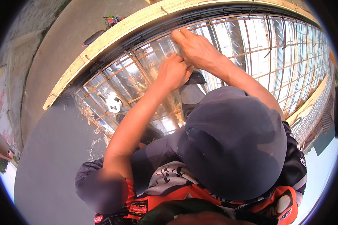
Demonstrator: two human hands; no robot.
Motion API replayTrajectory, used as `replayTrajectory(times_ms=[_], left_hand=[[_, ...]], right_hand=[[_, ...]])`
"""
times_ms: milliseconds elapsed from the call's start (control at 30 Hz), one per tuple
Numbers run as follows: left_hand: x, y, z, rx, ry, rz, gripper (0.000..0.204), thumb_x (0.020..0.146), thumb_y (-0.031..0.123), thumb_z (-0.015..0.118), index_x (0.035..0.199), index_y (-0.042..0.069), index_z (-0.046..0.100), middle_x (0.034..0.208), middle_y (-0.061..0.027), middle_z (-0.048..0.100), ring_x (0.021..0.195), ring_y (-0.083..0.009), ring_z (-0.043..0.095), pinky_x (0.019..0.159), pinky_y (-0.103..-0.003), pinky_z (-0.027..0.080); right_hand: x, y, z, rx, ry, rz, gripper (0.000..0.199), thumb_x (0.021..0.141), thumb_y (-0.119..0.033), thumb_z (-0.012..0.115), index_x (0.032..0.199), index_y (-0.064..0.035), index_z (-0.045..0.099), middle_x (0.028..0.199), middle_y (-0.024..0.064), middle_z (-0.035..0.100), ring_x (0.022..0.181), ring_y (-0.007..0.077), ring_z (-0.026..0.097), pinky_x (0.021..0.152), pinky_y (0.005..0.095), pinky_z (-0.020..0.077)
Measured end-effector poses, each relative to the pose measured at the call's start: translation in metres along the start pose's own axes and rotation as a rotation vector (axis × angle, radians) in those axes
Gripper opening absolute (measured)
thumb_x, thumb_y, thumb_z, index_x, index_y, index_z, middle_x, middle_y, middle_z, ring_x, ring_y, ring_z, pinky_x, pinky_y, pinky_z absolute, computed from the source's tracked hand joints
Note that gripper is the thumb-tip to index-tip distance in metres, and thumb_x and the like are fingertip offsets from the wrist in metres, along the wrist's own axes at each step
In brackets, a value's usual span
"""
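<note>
A rusty rebar grid (251, 48) lies over shiny plastic sheeting inside a pale wooden form board (112, 37). Both my hands work at one bar crossing near the grid's far edge. My left hand (172, 71) is closed in a fist just below the crossing; what it holds is hidden. My right hand (195, 48) reaches over it, fingertips pinched on a bar by the board. My dark cap (233, 142) and patterned orange and black shirt (169, 187) fill the lower picture and hide the grid beneath them.
A white spool-like object (114, 103) sits on the grid to the left. Wet grey concrete (52, 150) covers the lower left. Beyond the board lies a lower paved ground with a parked motorbike (109, 20). A second timber edge (308, 105) borders the grid at right.
</note>
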State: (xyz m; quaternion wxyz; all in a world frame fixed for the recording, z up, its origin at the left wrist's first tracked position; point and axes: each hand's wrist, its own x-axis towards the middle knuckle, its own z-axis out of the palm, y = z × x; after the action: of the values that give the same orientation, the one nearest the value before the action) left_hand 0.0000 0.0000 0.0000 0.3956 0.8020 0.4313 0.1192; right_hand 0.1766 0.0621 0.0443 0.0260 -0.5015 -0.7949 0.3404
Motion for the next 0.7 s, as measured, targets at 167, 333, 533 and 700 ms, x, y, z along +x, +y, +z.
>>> replayTrajectory(times_ms=[167,333,533,700], left_hand=[[0.002,0.0,0.003,-0.082,0.084,-0.009,0.014,0.096,0.019,0.077,0.103,0.009,0.084,0.104,-0.0052,0.073,0.095,-0.0315,0.071,0.089,-0.046,0.059],[0.004,-0.005,0.011,-0.113,0.116,0.041,0.013,0.097,0.018,0.076,0.102,0.011,0.084,0.102,-0.0064,0.073,0.094,-0.0315,0.072,0.086,-0.046,0.06],[0.004,-0.001,0.004,-0.099,0.035,-0.105,0.015,0.096,0.017,0.075,0.106,0.008,0.082,0.106,-0.0098,0.075,0.101,-0.0327,0.074,0.085,-0.049,0.061],[0.001,-0.008,0.0,-0.141,0.219,0.066,0.018,0.094,0.019,0.078,0.108,0.009,0.082,0.109,-0.0101,0.076,0.102,-0.0334,0.076,0.089,-0.049,0.062]], right_hand=[[-0.016,0.062,0.001,0.172,0.225,-0.366,0.023,0.091,0.004,0.073,0.106,-0.0038,0.058,0.095,0.0149,0.06,0.09,0.0401,0.064,0.084,0.0489,0.0529],[0.03,0.072,-0.04,-0.096,0.195,-0.643,0.022,0.09,-0.002,0.075,0.104,-0.0062,0.058,0.092,0.0095,0.058,0.086,0.0313,0.062,0.079,0.0443,0.0511],[0.025,-0.028,-0.035,-0.281,0.022,-0.503,0.022,0.091,-0.011,0.073,0.108,-0.0095,0.059,0.099,0.0078,0.062,0.082,0.0301,0.072,0.068,0.0451,0.0595],[-0.02,0.007,-0.013,-0.214,0.191,0.064,0.039,0.092,-0.008,0.073,0.13,-0.0138,0.068,0.104,0.0111,0.07,0.087,0.0341,0.078,0.072,0.0469,0.0637]])
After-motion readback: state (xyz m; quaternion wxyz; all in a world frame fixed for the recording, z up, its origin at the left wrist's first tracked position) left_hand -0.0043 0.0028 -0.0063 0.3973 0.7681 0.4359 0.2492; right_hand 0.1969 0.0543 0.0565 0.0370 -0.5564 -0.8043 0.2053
